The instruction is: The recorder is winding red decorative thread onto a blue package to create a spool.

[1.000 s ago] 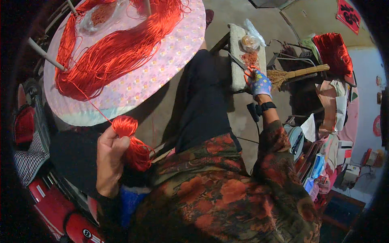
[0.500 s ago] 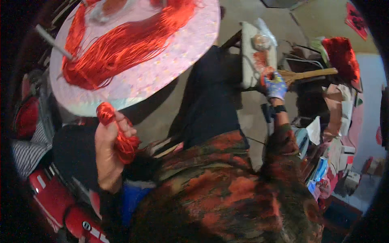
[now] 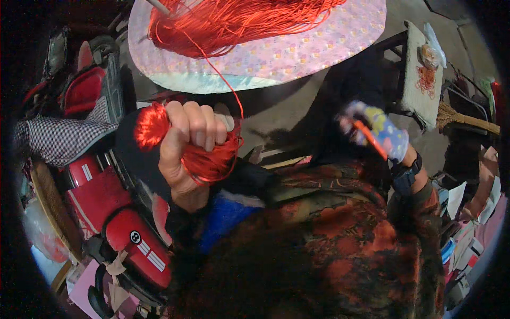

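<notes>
2 hands at work with red cord. The left hand point(image 3: 191, 127), bare, is clenched, its fingers curled round the middle of a red cord bundle point(image 3: 211, 160). The bundle passes through the fist: 1 rounded end projects to the left, beside the index finger, while the looser loops hang out below and to the right of the fingers. 1 strand point(image 3: 219, 73) slopes from the large red skein point(image 3: 228, 29) on the pink patterned table cover point(image 3: 297, 53), past the fingertips to the bundle. The right hand point(image 3: 380, 130), in a blue flowered glove, is over the dark trousers, well apart from the bundle; its fingers appear bent around an orange tool point(image 3: 371, 139), though blur hides the exact grip. Beyond it, orange loops point(image 3: 426, 80) lie on a pale covered bench point(image 3: 417, 98), near a straw broom point(image 3: 467, 119).
</notes>
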`<state>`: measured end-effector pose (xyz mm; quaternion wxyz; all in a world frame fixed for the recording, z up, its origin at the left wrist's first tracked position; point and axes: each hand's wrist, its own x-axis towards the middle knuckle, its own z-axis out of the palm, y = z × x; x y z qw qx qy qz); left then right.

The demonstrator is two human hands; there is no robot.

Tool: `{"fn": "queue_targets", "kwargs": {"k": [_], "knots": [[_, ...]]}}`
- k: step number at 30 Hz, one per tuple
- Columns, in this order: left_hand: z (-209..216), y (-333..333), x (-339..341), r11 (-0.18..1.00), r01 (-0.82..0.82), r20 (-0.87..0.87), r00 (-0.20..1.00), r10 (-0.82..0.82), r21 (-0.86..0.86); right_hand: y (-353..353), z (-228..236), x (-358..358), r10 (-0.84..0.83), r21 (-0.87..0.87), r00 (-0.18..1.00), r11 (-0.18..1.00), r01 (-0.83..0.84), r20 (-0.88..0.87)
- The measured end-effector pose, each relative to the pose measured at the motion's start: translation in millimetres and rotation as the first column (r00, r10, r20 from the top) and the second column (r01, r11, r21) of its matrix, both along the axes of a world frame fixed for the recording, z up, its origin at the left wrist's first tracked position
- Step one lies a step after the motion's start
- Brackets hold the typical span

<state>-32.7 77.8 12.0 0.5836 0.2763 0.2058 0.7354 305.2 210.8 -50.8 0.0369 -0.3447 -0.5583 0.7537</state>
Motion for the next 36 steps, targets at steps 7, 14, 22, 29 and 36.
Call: {"fn": "queue_targets", "kwargs": {"k": [7, 14, 22, 29, 36], "knots": [[1.3, -9.6, -4.9, 0.997, -0.066, -0.051, 0.996, 0.068, 0.04, -13.3, -25.5, -41.4, 0.363, -0.241, 0.809, 0.826, -0.509, -0.462], [5.3, -11.3, -11.4, 0.994, -0.07, -0.074, 0.994, 0.076, 0.081, -8.8, -63.5, -61.4, 0.572, -0.164, 0.625, 0.654, -0.739, -0.531], [4.3, -10.0, -12.0, 0.996, -0.067, -0.065, 0.995, 0.071, 0.066, -20.8, -72.0, -110.6, 0.516, 0.006, 0.533, 0.722, -0.691, -0.67], [5.8, -12.2, -11.8, 0.941, -0.277, -0.245, 0.943, 0.227, -0.193, -22.9, -43.2, -119.7, 0.358, 0.128, 0.78, 0.931, -0.343, -0.514], [1.0, -16.8, -7.5, 0.927, -0.11, -0.135, 0.989, 0.066, -0.358, -20.3, -35.7, -122.4, 0.293, -0.081, 0.808, 0.919, -0.385, -0.511]]}}
